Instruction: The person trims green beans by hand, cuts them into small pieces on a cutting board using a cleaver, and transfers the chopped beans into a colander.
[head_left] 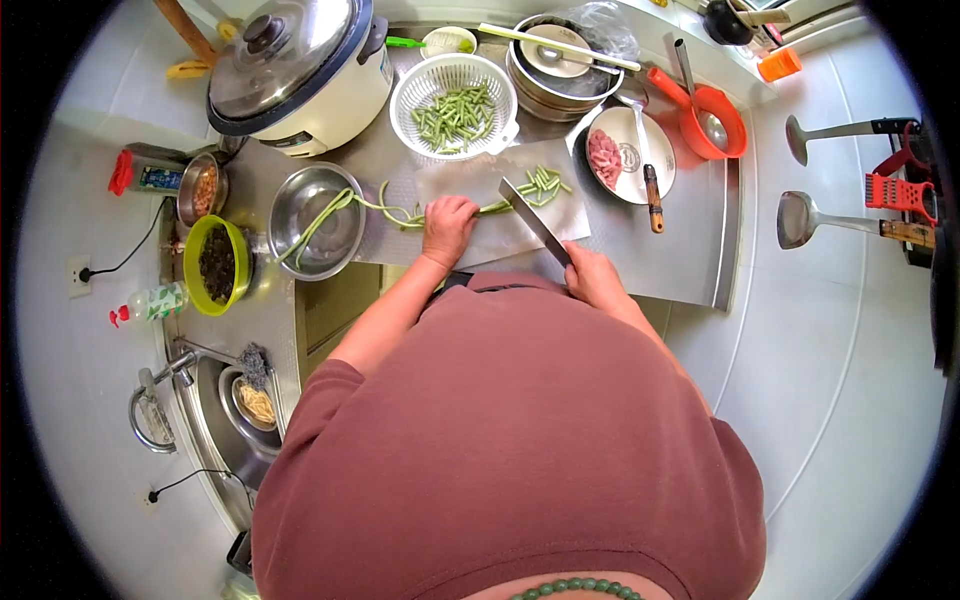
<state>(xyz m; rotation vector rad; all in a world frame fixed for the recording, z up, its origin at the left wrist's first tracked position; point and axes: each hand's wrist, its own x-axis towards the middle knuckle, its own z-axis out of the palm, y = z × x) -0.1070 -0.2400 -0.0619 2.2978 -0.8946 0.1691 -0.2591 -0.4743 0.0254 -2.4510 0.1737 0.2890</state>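
My left hand (450, 228) is closed on long green beans (398, 213), which trail left into a steel bowl (343, 243). The knife (535, 222) is in my right hand (595, 275), its blade slanting up and left across the bean ends just right of my left hand. Cut bean pieces (543, 186) lie beyond the blade on the pale cutting board (573, 217). Behind the board stands a white colander (403, 108) holding more cut beans (455, 118).
A rice cooker (330, 105) stands back left, stacked pots (545, 97) behind. On the right are a plate (632, 185) with meat (604, 158) and a spatula, and a red strainer (738, 130). A green bowl (240, 262) stands left, above the sink (215, 420).
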